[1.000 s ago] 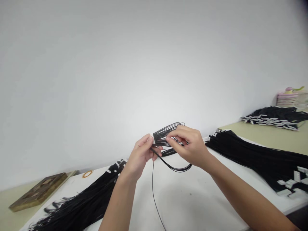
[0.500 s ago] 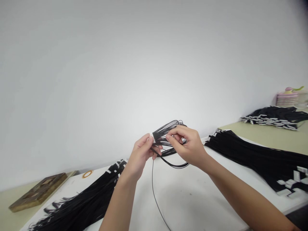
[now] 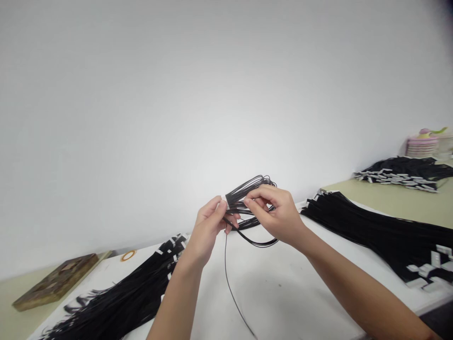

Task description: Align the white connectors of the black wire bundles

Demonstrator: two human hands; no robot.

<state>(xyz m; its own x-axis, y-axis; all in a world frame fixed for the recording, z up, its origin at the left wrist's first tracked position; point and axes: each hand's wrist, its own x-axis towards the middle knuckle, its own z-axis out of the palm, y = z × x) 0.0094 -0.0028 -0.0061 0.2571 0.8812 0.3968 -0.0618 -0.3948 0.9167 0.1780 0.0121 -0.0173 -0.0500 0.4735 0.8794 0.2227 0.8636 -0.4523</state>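
Fingers of the left hand (image 3: pixel 208 226) pinch a white connector (image 3: pixel 225 202) on looped black wires (image 3: pixel 247 187); the right hand's (image 3: pixel 274 210) fingertips nearly meet among the wires, above a white counter (image 3: pixel 279 302).

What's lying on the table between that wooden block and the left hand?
In the head camera's view, an orange ring and then a pile of black wires lie on the white tabletop between the wooden block and the left hand.

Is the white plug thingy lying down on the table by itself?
No, the left hand is pinching the white connector in the air, with black wires coming out of it.
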